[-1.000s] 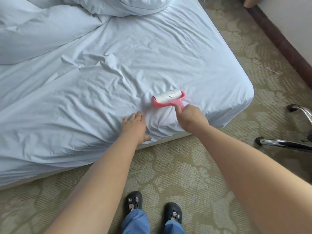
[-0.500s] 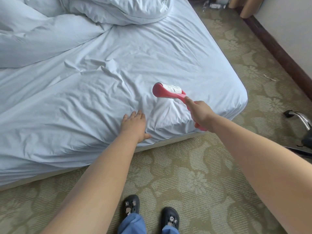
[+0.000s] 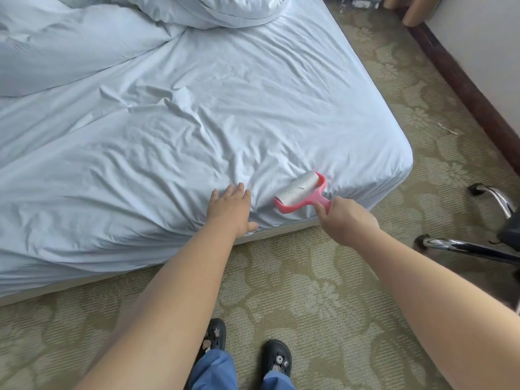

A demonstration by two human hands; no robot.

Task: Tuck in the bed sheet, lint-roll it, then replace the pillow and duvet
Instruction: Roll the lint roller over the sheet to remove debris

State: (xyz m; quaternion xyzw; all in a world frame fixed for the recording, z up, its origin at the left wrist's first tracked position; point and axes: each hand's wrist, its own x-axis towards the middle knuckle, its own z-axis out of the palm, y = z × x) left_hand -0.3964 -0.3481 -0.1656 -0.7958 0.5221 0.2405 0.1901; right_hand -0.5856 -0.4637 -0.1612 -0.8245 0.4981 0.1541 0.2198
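bed sheet [image 3: 197,130]: pale blue, creased, covering the mattress to its near corner
duvet [image 3: 56,49]: bunched at the far left of the bed
pillow [image 3: 233,9]: at the far edge, on the sheet
left hand [image 3: 229,208]: flat, fingers straight, pressing the sheet near the bed edge
right hand [image 3: 344,218]: curled round the pink handle of the lint roller [image 3: 299,190], whose white roll lies on the sheet near the bed corner, just right of the left hand

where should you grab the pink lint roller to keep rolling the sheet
By its pink handle, from the near bed edge, as the right hand does now. The lint roller has its sticky drum facing up the bed sheet, and the handle points back toward the person.
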